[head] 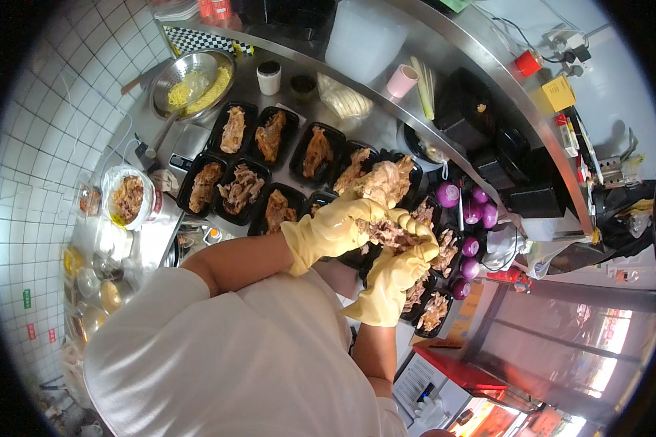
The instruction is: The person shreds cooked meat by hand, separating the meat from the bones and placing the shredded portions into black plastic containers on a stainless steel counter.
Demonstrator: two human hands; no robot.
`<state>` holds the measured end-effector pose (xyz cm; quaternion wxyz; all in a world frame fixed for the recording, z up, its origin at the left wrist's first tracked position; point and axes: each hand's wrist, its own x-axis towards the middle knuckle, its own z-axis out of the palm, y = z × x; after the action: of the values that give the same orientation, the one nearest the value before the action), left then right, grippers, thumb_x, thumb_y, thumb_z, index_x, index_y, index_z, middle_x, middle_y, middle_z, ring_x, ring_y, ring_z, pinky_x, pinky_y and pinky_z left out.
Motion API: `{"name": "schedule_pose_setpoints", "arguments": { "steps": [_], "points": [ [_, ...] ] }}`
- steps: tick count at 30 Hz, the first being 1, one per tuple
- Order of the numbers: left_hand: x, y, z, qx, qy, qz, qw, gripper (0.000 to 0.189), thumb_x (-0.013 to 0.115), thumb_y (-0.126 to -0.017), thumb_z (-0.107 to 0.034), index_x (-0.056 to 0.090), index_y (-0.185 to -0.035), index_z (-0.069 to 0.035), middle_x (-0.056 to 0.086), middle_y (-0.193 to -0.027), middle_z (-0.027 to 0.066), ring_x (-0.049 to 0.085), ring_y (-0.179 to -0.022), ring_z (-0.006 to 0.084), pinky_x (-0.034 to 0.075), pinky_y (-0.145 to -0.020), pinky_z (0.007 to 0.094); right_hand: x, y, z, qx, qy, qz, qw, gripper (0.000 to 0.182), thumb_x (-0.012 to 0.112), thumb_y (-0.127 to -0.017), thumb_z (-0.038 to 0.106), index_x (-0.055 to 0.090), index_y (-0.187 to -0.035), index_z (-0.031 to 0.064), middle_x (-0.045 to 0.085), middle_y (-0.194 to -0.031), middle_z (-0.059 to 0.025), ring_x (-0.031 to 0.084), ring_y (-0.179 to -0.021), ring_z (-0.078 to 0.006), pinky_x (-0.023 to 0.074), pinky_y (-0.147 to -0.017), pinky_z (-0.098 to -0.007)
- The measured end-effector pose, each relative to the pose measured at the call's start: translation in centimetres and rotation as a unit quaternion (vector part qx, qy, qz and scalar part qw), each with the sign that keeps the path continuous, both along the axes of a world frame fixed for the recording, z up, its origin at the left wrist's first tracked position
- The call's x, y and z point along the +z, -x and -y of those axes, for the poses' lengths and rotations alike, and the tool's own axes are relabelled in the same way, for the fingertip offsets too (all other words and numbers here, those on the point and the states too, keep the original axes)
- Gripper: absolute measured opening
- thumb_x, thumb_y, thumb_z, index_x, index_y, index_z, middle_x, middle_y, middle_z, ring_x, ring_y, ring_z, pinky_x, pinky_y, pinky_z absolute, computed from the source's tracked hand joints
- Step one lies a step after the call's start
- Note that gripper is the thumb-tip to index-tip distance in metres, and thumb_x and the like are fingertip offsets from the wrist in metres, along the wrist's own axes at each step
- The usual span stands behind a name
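Observation:
Both of my hands wear pale yellow rubber gloves and are raised over rows of black plastic trays. My left hand [341, 225] grips a large piece of cooked meat [384, 181], probably poultry. My right hand [402, 267] is close beside it, its fingers curled around shredded meat [388, 234] between the two hands. Whole meat pieces lie in the trays at the left, one in the top left tray [233, 131]; shredded meat fills another tray [242, 188] and several at the right, such as the tray nearest the bottom [433, 313]. My gloves hide some trays in the middle.
Several purple onions [447, 194] line the counter's right side. A steel bowl [192, 84] with yellow shreds and a colander stands at the upper left, near a digital scale [190, 145]. A white tub [128, 198] of meat is farther left. A steel shelf [306, 52] overhangs the back.

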<state>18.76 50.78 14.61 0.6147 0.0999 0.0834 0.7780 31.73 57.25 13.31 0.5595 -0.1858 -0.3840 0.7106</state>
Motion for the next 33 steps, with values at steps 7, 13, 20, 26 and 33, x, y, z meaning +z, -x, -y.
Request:
{"name": "schedule_pose_setpoints", "arguments": {
  "steps": [7,13,20,26,33],
  "points": [
    [-0.2,0.3,0.7,-0.035,0.084,0.086,0.992,0.022,0.058,-0.104,-0.005,0.069,-0.119,0.007,0.075,-0.123,0.0211,0.073,-0.116,0.0359,0.058,-0.109,0.0489,1.0,-0.2,0.8,0.043,0.086,-0.010,0.995,0.056,0.063,-0.112,0.062,0.064,-0.114,0.0065,0.070,-0.108,-0.0104,0.070,-0.115,-0.0314,0.0561,-0.107,-0.0476],
    [-6.2,-0.2,0.0,0.123,0.045,-0.219,0.967,0.023,0.063,-0.103,-0.003,0.069,-0.124,0.004,0.075,-0.123,0.0179,0.074,-0.115,0.0322,0.060,-0.106,0.0436,0.1,-1.0,1.0,-0.022,0.023,0.055,0.998,0.050,0.075,-0.108,0.053,0.067,-0.113,0.0045,0.073,-0.113,-0.0133,0.073,-0.112,-0.0327,0.0599,-0.104,-0.0489],
    [-8.8,0.3,-1.7,0.100,0.096,-0.232,0.963,0.047,0.066,-0.098,0.000,0.063,-0.145,-0.007,0.071,-0.119,0.0116,0.072,-0.113,0.0272,0.061,-0.102,0.0424,-3.6,-3.1,-1.6,0.008,-0.126,0.034,0.991,0.031,0.073,-0.111,0.031,0.071,-0.120,0.0012,0.076,-0.119,-0.0173,0.075,-0.111,-0.0341,0.0600,-0.104,-0.0493],
    [-6.1,0.7,-0.8,0.028,0.061,-0.116,0.991,0.033,0.071,-0.093,0.004,0.067,-0.124,-0.003,0.071,-0.119,0.0112,0.071,-0.114,0.0234,0.058,-0.103,0.0365,-0.6,-4.1,-1.5,0.012,-0.237,0.184,0.954,0.049,0.052,-0.119,0.048,0.066,-0.126,0.0019,0.073,-0.125,-0.0193,0.072,-0.116,-0.0341,0.0583,-0.105,-0.0494],
    [-6.2,-0.2,-1.0,0.118,0.112,-0.298,0.941,0.059,0.063,-0.090,0.008,0.059,-0.147,-0.007,0.070,-0.127,0.0102,0.071,-0.115,0.0252,0.058,-0.106,0.0398,0.1,-3.0,-0.5,-0.023,-0.133,0.113,0.984,0.056,0.052,-0.118,0.057,0.063,-0.124,0.0024,0.072,-0.127,-0.0204,0.072,-0.119,-0.0362,0.0593,-0.108,-0.0532]
  ]
}}
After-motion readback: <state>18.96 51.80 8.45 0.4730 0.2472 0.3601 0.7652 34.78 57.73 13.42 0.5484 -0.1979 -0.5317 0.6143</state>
